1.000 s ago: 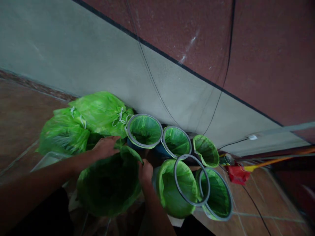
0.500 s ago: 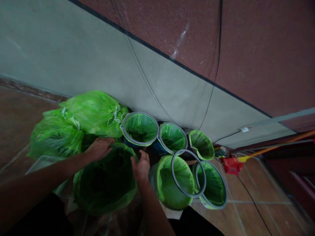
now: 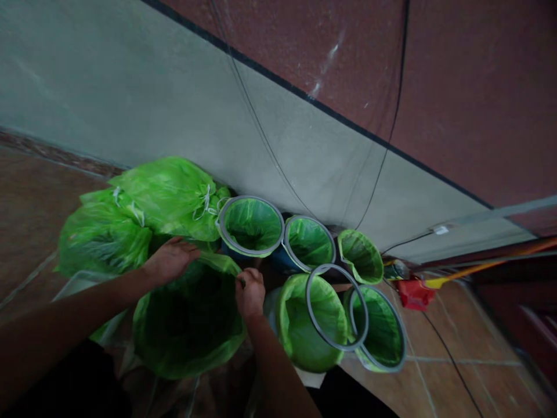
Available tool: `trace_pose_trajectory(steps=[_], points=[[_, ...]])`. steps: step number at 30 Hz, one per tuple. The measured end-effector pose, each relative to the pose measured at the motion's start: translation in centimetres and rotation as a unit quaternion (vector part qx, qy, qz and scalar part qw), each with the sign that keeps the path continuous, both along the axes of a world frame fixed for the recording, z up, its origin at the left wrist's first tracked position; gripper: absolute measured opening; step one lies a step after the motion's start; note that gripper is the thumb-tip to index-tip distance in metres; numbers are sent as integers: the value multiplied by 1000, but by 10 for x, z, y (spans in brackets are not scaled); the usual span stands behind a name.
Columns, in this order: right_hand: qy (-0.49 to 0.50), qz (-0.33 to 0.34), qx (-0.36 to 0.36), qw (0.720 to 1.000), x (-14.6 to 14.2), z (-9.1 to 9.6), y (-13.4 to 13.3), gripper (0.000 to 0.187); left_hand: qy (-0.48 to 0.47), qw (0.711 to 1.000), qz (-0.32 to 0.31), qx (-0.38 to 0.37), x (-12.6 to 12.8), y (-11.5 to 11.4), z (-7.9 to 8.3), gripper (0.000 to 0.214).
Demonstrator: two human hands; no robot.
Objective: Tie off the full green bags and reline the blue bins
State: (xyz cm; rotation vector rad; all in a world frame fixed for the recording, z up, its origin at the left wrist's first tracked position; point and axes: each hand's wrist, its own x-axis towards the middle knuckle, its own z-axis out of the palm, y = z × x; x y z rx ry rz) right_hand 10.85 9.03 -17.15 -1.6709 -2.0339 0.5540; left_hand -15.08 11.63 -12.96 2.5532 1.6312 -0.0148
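The green bin liner (image 3: 152, 354) hangs open in the nearest bin, its dark inside facing up; the bin itself is mostly covered by the liner. My right hand (image 3: 251, 293) is closed on the liner's edge at the right of the mouth. At the far left of the mouth, my left hand (image 3: 172, 259) holds the same edge, its fingers bent over the plastic and partly hidden. Between both hands the edge is pulled up into a taut strip. Just right of my right hand stands another lined bin (image 3: 289, 348), with a loose grey ring (image 3: 311, 310) lying across its mouth.
Tied full green bags (image 3: 169, 191) lie against the wall at left. Several more lined bins stand at right, among them one with a grey rim (image 3: 251, 254) by the wall. A red dustpan (image 3: 415, 295) and a black cable (image 3: 452, 368) lie on the tiled floor.
My right hand has closed on the liner's edge, its fingers spread before. The far edge has risen between my hands. My view has shifted slightly.
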Motion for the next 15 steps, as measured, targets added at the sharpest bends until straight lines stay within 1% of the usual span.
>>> trace_pose_trajectory(steps=[1,3,5,6,8,10,12,13,15], points=[[-11,14,4,1000,0,1,-1,15,-6,1000,-9,-5,-2,-1,-2,26],[-25,29,12,999,0,3,-4,13,-28,998,-37,-40,-7,-2,-3,24],[-16,20,25,999,2,8,-4,13,-44,994,-60,-84,-9,-3,-1,19],[1,9,33,999,2,11,-2,16,-48,992,-61,-95,-8,-2,3,16],[47,-23,50,997,2,17,5,22,-52,994,-33,-90,-3,2,13,13],[85,-36,49,994,-2,22,16,24,-63,996,12,-66,7,9,25,29],[91,-15,28,995,-9,24,28,22,-77,995,50,-42,22,15,33,40],[79,5,12,997,-13,23,33,20,-83,995,50,-37,29,18,33,41],[36,39,-27,998,-20,20,40,18,-84,995,26,-48,41,20,26,35]])
